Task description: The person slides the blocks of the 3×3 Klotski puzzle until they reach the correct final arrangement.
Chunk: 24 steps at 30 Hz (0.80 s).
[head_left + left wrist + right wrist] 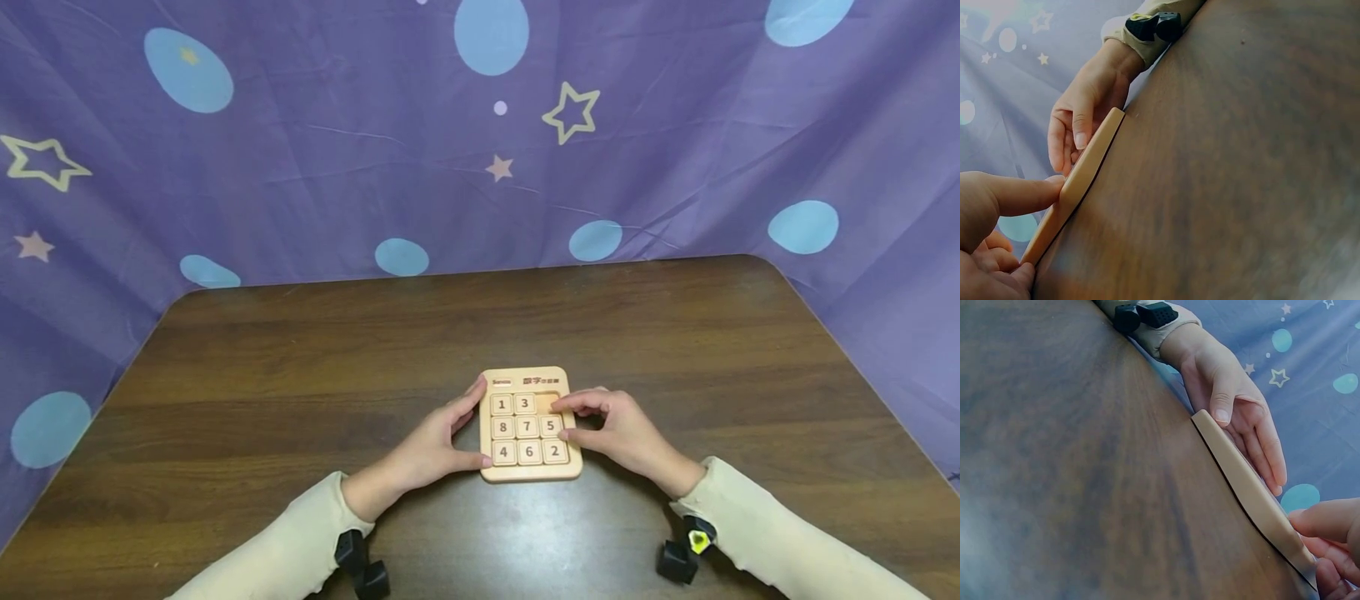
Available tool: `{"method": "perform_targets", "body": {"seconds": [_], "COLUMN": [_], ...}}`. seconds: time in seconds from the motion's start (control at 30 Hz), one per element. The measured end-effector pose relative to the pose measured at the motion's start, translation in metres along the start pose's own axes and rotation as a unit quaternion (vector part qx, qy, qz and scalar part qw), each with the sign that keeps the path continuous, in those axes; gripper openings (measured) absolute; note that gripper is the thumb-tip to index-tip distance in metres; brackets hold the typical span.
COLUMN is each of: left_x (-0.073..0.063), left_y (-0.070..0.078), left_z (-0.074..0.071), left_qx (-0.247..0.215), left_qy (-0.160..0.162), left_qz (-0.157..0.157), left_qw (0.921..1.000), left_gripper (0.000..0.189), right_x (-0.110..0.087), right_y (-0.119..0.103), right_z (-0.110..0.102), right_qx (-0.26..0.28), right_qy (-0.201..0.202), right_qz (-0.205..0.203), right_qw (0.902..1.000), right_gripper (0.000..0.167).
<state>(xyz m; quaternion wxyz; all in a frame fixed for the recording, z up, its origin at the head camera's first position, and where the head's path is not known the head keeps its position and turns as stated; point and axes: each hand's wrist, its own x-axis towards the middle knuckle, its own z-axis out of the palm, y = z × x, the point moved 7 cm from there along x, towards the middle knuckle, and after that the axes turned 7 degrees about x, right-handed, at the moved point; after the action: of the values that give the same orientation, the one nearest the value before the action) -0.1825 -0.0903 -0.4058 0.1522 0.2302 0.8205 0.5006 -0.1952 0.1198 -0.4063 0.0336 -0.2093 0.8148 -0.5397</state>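
Note:
A pale wooden number puzzle [531, 473] lies flat on the table. Its top row shows tiles 1 [502, 404] and 3 [525, 403] with a bare slot at right; below come 8, 7, 5 and then 4, 6, 2. My left hand [431, 448] holds the board's left side, thumb near the bottom corner and fingers near the top one. On the other side my right hand [626, 429] has its index fingertip at the bare slot and its thumb at the right edge of tile 5 [551, 426]. Both wrist views show the board's side edge, hiding the tiles.
The brown wooden table [300, 375] stretches out around the board. Behind it hangs a purple cloth [337, 167] with stars and blue spots. Black wrist devices [678, 558] sit below each sleeve cuff.

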Motion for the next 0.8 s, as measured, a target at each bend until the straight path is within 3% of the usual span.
{"method": "perform_targets", "body": {"seconds": [0.8], "left_x": [0.000], "left_y": [0.001], "left_z": [0.000], "left_qx": [0.029], "left_qy": [-0.001], "left_qz": [0.004], "left_qw": [0.9996], "left_gripper": [0.093], "right_x": [0.011], "right_y": [0.002], "right_z": [0.000], "right_qx": [-0.031], "right_qy": [0.015], "right_qz": [-0.012], "right_qw": [0.9993], "right_gripper": [0.025]}}
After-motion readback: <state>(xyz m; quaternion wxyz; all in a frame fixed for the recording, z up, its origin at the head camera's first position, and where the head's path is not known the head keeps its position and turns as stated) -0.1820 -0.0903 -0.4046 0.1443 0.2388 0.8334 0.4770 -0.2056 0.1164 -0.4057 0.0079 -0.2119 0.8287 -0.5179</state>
